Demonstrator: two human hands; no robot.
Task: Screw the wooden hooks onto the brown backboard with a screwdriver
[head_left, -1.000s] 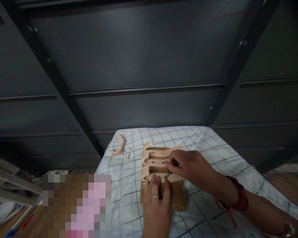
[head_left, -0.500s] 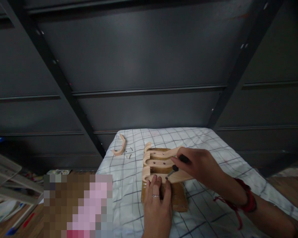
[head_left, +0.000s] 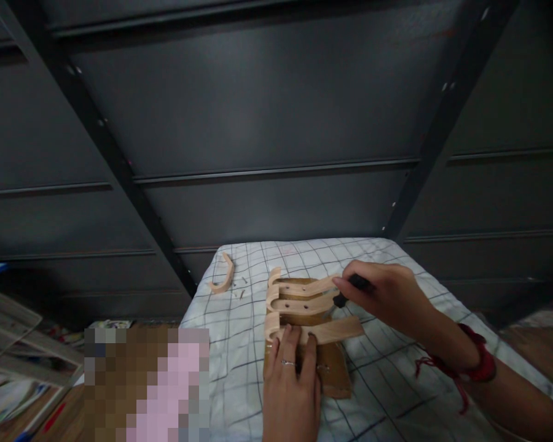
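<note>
A brown wooden board (head_left: 334, 376) lies on a white checked cloth (head_left: 378, 399) with three pale curved wooden hooks (head_left: 304, 305) on top. My left hand (head_left: 291, 388), a ring on one finger, presses flat on the nearest hook (head_left: 338, 330) and the board, fingers stretched out. My right hand (head_left: 384, 293) is closed round a small black-handled screwdriver (head_left: 350, 288), held above the right end of the middle hook. A red band wraps my right wrist.
A fourth loose wooden hook (head_left: 223, 277) and a few small screws (head_left: 238, 290) lie on the cloth at the far left. Dark metal shelving (head_left: 276, 123) rises behind. Papers and clutter (head_left: 13, 368) sit on the floor at left, beside a blurred patch.
My right hand has lifted the screwdriver off the nearest hook and moved right and away. My left hand has stayed pressed on the hook and board.
</note>
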